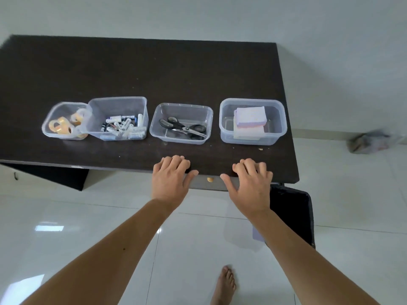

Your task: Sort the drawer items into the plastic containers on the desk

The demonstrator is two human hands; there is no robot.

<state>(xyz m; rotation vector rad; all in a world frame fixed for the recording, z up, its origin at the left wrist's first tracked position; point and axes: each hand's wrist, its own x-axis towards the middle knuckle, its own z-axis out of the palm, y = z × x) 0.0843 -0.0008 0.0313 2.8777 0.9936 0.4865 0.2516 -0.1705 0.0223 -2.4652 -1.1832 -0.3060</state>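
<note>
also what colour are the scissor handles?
Black, on the scissors in the third container from the left. Head view, the only one.

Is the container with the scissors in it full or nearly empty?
Nearly empty. The scissors container holds only scissors lying flat on its bottom, with bare floor around them.

Bright, even daylight glares off the glossy floor (50,227); wide-angle bending warps edges, with slight motion blur.
</note>
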